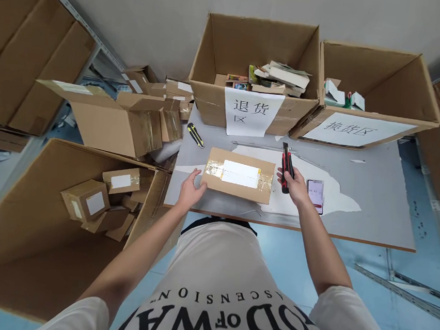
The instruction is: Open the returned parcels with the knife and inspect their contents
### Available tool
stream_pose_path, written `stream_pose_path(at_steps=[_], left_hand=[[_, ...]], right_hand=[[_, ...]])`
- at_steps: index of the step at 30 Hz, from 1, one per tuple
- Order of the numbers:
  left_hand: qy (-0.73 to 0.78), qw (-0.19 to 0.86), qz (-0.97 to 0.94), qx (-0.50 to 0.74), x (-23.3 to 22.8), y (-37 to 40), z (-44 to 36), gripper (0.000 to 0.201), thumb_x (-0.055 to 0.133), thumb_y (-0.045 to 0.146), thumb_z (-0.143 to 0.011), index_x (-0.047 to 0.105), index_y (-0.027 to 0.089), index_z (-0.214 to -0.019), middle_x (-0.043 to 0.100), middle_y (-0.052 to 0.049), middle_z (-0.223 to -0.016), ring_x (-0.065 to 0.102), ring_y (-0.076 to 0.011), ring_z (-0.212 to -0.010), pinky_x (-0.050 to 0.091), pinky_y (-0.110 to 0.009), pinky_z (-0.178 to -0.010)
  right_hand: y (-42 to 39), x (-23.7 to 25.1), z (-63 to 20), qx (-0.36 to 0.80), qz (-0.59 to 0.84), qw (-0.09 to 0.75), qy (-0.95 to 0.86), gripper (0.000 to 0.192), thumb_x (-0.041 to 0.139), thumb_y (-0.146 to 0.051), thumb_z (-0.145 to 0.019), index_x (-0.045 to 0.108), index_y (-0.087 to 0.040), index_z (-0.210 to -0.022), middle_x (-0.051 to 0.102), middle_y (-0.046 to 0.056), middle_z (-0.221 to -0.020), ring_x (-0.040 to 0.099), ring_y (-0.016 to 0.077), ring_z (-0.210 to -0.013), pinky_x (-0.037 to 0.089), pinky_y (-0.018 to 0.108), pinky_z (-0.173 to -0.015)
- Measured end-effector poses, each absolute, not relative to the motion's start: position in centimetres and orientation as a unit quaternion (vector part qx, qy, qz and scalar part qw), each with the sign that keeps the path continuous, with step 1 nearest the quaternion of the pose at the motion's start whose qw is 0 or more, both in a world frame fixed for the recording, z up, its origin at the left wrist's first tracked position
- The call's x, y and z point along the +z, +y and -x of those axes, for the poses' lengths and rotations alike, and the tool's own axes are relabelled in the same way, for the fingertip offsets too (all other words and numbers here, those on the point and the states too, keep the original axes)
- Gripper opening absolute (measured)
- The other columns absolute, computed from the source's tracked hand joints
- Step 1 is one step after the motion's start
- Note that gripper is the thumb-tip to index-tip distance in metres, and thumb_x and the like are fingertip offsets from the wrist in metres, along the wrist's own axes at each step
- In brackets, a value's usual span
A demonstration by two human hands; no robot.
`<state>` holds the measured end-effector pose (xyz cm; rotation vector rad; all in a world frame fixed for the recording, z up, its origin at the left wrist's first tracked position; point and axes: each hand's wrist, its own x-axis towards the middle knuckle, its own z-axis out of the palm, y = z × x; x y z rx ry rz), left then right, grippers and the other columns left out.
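Parcel [240, 174] sits flat on the tabletop [376, 201] right at the near edge, dead centre in front of you, taped label side up so the seam is easy to get at. Your left hand [189, 188] is on its near-left corner, fingers [195, 174] curled loosely against the edge, which looks like bracing so it won't slide. Your right hand [296, 185] is just right of the parcel, fingers wrapped tight round a red box cutter [287, 166] pointing away from you, apart from the cardboard. A phone [316, 194] lies face up just right of that hand. A second, yellow cutter [195, 134] is parked far-left, and two big labelled cartons [253, 64] line the far edge.
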<state>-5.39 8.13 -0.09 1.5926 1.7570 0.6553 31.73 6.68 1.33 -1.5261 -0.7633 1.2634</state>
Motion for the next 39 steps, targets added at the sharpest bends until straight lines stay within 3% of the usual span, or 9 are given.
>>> stream_pose_path(at_steps=[2,5,9,12,16,27,39], left_hand=[[0.635,0.31,-0.672,0.22,0.8,8.9,5.1,0.065,0.057,0.022,-0.074,0.045,0.015,-0.137,0.035,-0.017,-0.15,0.052,-0.0305,-0.125,0.047,-0.043,-0.098],[0.555,0.276,-0.766,0.169,1.7,10.5,4.1,0.072,0.053,0.02,-0.075,0.035,0.012,-0.144,0.016,-0.018,-0.157,0.026,-0.0338,-0.142,0.036,-0.048,-0.108],[0.466,0.211,-0.856,0.08,2.3,11.9,1.7,0.077,0.054,0.042,-0.081,0.029,0.012,-0.147,0.002,-0.019,-0.158,0.001,-0.0384,-0.145,0.016,-0.059,-0.112],[0.433,0.161,-0.887,0.025,2.4,12.0,0.0,0.106,0.061,0.07,-0.067,0.025,0.013,-0.149,0.003,-0.022,-0.158,0.002,-0.0434,-0.144,0.004,-0.066,-0.11],[0.428,0.13,-0.895,-0.01,2.3,11.5,-0.8,0.126,0.06,0.082,-0.055,0.021,0.011,-0.15,0.007,-0.024,-0.157,0.004,-0.0441,-0.144,-0.001,-0.065,-0.11],[0.443,0.123,-0.888,-0.027,2.6,11.4,-1.0,0.118,0.055,0.081,-0.061,0.022,0.01,-0.15,0.012,-0.022,-0.157,0.007,-0.0396,-0.145,-0.001,-0.062,-0.111],[0.446,0.137,-0.884,-0.005,2.4,11.2,-1.0,0.117,0.059,0.079,-0.06,0.025,0.011,-0.149,0.013,-0.023,-0.156,0.009,-0.0403,-0.145,-0.002,-0.062,-0.112]], right_hand=[[3.9,0.9,-32.0,0.506,0.639,0.489,-0.312,0.05,0.067,-0.055,-0.075,0.052,-0.024,-0.112,0.064,0.008,-0.115,0.067,0.0184,-0.09,0.055,0.036,-0.082],[0.1,0.3,-32.2,0.51,0.656,0.458,-0.316,0.052,0.066,-0.058,-0.074,0.054,-0.022,-0.11,0.064,0.009,-0.11,0.068,0.0181,-0.079,0.056,0.035,-0.074],[-2.7,0.0,-32.1,0.526,0.668,0.417,-0.323,0.064,0.064,-0.059,-0.075,0.051,-0.02,-0.123,0.064,0.008,-0.1,0.063,0.0137,-0.06,0.051,0.028,-0.051],[-3.1,-0.1,-32.0,0.534,0.659,0.418,-0.325,0.078,0.062,-0.058,-0.078,0.035,-0.023,-0.142,0.065,0.007,-0.097,0.057,0.0108,-0.051,0.047,0.027,-0.045],[-2.8,0.3,-31.9,0.551,0.646,0.416,-0.325,0.08,0.061,-0.056,-0.08,0.031,-0.024,-0.147,0.065,0.007,-0.096,0.055,0.0101,-0.049,0.046,0.028,-0.044],[-3.5,1.5,-30.9,0.514,0.675,0.421,-0.323,0.08,0.06,-0.056,-0.081,0.03,-0.025,-0.148,0.065,0.006,-0.096,0.052,0.0084,-0.046,0.043,0.026,-0.04],[-3.4,2.6,-30.8,0.493,0.71,0.343,-0.367,0.071,0.056,-0.051,-0.083,0.037,-0.023,-0.145,0.065,0.003,-0.084,0.051,0.0081,-0.043,0.044,0.024,-0.04]])
